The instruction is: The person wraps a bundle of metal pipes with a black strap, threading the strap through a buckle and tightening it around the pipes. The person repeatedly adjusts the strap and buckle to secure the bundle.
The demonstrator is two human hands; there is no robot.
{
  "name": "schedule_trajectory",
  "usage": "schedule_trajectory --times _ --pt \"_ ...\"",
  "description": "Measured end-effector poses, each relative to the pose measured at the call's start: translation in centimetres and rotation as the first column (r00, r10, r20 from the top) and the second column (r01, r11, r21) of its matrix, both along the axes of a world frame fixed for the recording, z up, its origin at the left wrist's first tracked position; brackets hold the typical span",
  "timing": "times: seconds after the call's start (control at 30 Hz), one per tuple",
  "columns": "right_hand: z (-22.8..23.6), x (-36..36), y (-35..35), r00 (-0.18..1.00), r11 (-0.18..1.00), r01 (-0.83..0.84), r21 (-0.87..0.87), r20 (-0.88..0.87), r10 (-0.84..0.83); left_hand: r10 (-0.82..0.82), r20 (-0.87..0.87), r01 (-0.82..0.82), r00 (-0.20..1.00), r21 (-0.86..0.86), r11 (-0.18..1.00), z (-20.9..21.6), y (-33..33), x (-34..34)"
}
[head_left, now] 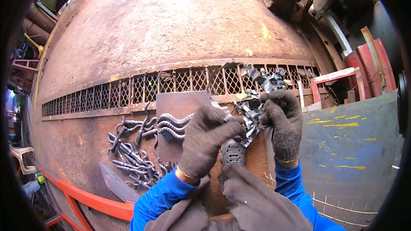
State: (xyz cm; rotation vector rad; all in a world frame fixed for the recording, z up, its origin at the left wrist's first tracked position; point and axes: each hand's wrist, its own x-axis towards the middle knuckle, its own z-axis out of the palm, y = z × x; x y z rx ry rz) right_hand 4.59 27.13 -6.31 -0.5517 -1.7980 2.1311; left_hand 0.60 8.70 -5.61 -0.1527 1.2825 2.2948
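My left hand (204, 142), in a dark knitted glove, is closed with thumb and fingers drawn together. A light, thin end shows by its fingertips, but what it grips is mostly hidden. My right hand (283, 124), gloved alike, pinches a crumpled shiny black strip (251, 110) that looks like tape or plastic film. More of this strip (272, 81) bunches above the right hand, over the grating. Beside my left hand, several bent, ribbed metal rods (173, 124) lie side by side on a flat brown plate (182, 100). My shoe (233, 152) is below, between the hands.
A heap of bent metal rods (135, 160) lies on the rusty ground left of the plate. A mesh drain grating (124, 92) crosses ahead. A red metal frame (98, 204) is at lower left; a grey sheet (338, 145) and a red-white frame (336, 77) stand at right.
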Motion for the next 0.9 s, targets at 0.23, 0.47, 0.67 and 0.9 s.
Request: schedule_trajectory --times 0.23,0.47,0.67,0.9 --pt "2.0 1.8 -3.0 0.96 0.959 -0.276 -0.062 0.019 0.278 0.111 -0.767 -0.355 0.632 -0.159 0.921 -2.8 1.1 1.5" --pt "1.8 1.5 -1.4 0.916 0.915 -0.396 0.07 -0.041 0.4 -0.003 -0.687 -0.199 0.727 -0.215 0.956 -1.4 -0.6 1.7" --pt "0.8 1.6 -0.5 0.951 0.948 -0.308 -0.079 -0.037 0.306 0.179 -0.743 -0.464 0.645 -0.195 0.864 -1.0 -3.2 1.0" --pt "1.3 1.3 0.0 0.901 0.901 -0.43 -0.064 -0.101 0.423 -0.213 -0.835 -0.571 0.508 -0.511 0.643 1.6 -4.1 -1.0"
